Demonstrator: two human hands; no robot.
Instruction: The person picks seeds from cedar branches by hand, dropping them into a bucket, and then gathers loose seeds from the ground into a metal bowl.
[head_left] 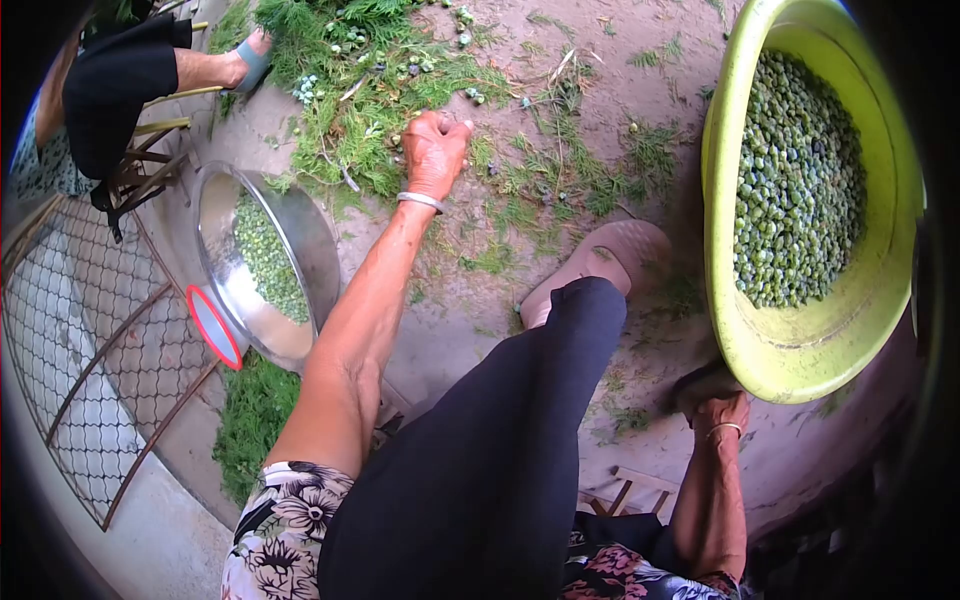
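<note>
Against the lower rim of the yellow-green basin [800,372] rests the right hand [716,408], a thin bangle at its wrist; its fingers are lost in the shadow under the rim, so I cannot tell whether they grip it or only touch it. Inside the basin lies a deep heap of small green pods [800,180]. Well to the left of the basin, the left hand [435,150] is curled into a tight fist, knuckles up, at the edge of a pile of green sprigs [340,110] spread on the bare ground; what the fist encloses cannot be made out. Between that hand and the basin, the person's pink slipper [612,255] sits on the earth. Further left of the basin than the fist, a steel bowl [225,275] stands tilted with a smaller lot of green pods inside. Farthest from the basin, another person's foot [250,62] touches the sprigs.
</note>
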